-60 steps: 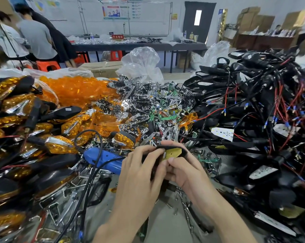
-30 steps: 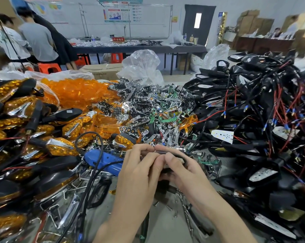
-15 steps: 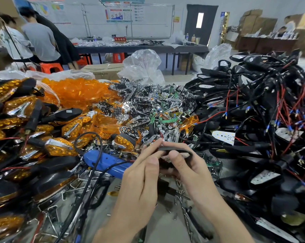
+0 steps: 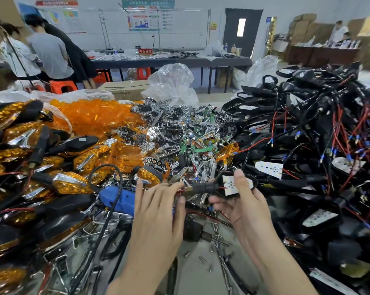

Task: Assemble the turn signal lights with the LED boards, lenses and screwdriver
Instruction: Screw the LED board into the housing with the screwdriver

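Above the bench (image 4: 194, 271) centre, your right hand (image 4: 245, 204) gripped the black housing (image 4: 209, 187), its white LED board (image 4: 233, 186) facing up. Your left hand (image 4: 158, 207) pinched the housing's stem end between thumb and forefinger. Beside that hand lay the blue screwdriver (image 4: 118, 198).

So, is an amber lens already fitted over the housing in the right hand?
No, the white LED board sits bare in the black housing the right hand holds.

A long dark table (image 4: 171, 61) is stretching along the white wall (image 4: 286, 5) — orange stools (image 4: 62, 86) are standing by it, and daylight is glowing through the dark door's (image 4: 231, 39) narrow pane (image 4: 241, 27).
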{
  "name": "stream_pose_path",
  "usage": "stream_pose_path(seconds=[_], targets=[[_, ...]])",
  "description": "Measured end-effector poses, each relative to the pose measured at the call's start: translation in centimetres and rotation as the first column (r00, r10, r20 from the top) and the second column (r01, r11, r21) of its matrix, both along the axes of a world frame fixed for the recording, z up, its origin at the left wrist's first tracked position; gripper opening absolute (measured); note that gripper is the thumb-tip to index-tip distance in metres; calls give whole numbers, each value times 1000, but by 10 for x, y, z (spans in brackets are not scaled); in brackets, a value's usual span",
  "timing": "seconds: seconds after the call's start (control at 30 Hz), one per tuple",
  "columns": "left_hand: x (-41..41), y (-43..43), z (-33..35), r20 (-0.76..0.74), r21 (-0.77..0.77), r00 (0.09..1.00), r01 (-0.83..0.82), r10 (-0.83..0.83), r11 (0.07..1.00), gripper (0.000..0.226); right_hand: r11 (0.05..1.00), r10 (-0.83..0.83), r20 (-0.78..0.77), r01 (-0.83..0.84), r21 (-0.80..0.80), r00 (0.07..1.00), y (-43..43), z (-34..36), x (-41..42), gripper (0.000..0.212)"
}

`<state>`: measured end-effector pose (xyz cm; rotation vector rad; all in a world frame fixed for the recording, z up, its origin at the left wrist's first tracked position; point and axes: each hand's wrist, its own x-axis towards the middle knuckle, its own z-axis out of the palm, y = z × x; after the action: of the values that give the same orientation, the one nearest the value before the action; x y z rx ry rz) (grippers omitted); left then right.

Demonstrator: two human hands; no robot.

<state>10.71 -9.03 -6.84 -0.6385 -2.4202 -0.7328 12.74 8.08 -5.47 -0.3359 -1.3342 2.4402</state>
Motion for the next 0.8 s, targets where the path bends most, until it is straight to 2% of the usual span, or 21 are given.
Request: stream_pose_path(seconds=[0.17,0.3,0.4,0.57,0.67,0.8], targets=[[-4,-7,14,-235,-12,972,-31,27,999,24,998,-5,-47,1,-68,999,4,3,3,43],[-3,-27,30,-343,17,938,-51,54,999,21,986,-1,-90,-13,-164,996,7,7,5,39],[-5,-37,35,-300,10,954,-22,24,1000,25,990,4,-100,-17,-137,995,7,7,6,35],[-11,-46,35,-213,-103,967,-163,138,981,20,998,48,-61,-50,-47,997,-3,2,3,29],[-18,-52,30,-244,-113,947,-244,211,963,25,995,93,-42,-94,-32,995,-9,1,2,26],[-17,-52,30,-238,-90,923,-330,301,940,57,989,140,-12,-140,-56,990,-15,-1,-1,41]])
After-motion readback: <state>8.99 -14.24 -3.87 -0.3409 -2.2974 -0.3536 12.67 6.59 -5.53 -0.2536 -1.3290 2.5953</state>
